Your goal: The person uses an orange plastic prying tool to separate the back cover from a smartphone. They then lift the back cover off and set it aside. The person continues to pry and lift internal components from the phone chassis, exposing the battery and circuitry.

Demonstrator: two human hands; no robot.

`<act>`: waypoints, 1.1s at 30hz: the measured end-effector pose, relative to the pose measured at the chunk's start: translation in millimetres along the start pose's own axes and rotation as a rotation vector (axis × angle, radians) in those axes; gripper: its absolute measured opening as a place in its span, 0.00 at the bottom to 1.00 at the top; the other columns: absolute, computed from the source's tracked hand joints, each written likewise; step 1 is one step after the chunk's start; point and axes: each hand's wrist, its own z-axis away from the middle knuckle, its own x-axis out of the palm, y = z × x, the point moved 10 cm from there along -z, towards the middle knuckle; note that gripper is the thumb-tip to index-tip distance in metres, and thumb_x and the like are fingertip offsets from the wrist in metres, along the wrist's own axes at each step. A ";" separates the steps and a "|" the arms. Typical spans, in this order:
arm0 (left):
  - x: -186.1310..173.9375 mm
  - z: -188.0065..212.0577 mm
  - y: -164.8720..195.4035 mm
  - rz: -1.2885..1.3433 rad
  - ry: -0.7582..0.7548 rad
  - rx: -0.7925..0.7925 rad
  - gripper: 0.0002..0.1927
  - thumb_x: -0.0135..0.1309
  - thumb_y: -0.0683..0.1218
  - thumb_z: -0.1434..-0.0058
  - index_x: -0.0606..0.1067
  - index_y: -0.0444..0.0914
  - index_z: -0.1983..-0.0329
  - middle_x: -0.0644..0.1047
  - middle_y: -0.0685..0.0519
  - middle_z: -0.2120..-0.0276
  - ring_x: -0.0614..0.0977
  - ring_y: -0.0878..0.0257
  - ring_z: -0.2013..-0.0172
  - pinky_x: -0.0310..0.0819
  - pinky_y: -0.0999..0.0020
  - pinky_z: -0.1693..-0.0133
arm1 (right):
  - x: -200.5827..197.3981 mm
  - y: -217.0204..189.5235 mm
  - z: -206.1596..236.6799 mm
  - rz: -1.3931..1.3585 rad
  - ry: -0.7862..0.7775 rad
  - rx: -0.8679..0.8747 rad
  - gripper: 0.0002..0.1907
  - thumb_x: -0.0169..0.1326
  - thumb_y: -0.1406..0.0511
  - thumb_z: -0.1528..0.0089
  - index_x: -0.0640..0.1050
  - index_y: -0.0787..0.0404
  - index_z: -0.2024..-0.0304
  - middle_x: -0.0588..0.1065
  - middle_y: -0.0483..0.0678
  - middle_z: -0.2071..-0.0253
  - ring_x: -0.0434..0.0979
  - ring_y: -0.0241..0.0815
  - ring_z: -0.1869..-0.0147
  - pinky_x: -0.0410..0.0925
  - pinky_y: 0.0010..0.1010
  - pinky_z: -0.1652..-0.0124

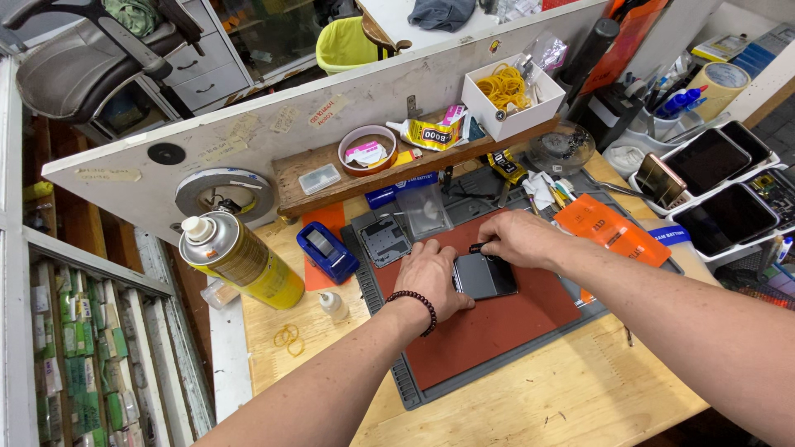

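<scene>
A small dark square phone (487,276) lies on a red-brown work mat (497,319) in the middle of a wooden bench. My left hand (431,277), with a dark bead bracelet at the wrist, rests on the mat and presses against the phone's left edge. My right hand (517,237) reaches in from the right, its fingertips pinching a small dark part at the phone's top edge. What exactly sits between those fingers is too small to tell.
A yellow spray can (240,258) stands at the left, a blue tape dispenser (328,251) and a small dropper bottle (334,305) beside the mat. Orange packets (613,230) lie right. A tray of phones (720,186) sits far right. A wooden shelf (331,186) with glue tube and box of rubber bands (509,91) runs behind.
</scene>
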 end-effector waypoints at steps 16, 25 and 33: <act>-2.0 0.1 1.7 0.000 -0.017 -0.010 0.42 0.74 0.58 0.57 0.74 0.37 0.41 0.72 0.46 0.44 0.68 0.50 0.38 0.62 0.57 0.36 | -2.2 5.4 -3.4 -0.044 -0.031 0.009 0.10 0.60 0.61 0.40 0.83 0.52 0.57 0.83 0.48 0.60 0.83 0.47 0.53 0.73 0.38 0.51; -3.4 1.0 0.5 0.000 -0.023 -0.016 0.41 0.73 0.58 0.56 0.74 0.37 0.41 0.72 0.46 0.44 0.68 0.50 0.38 0.61 0.57 0.36 | -20.6 39.7 5.3 -0.285 0.317 0.135 0.14 0.60 0.62 0.41 0.81 0.55 0.53 0.84 0.49 0.62 0.84 0.47 0.56 0.73 0.38 0.54; -3.0 1.3 2.4 0.008 -0.018 -0.010 0.41 0.73 0.56 0.56 0.73 0.36 0.40 0.71 0.46 0.44 0.67 0.50 0.38 0.61 0.57 0.35 | -16.2 74.2 30.4 -0.361 0.435 0.273 0.18 0.63 0.59 0.42 0.81 0.57 0.50 0.82 0.50 0.60 0.83 0.49 0.58 0.73 0.39 0.56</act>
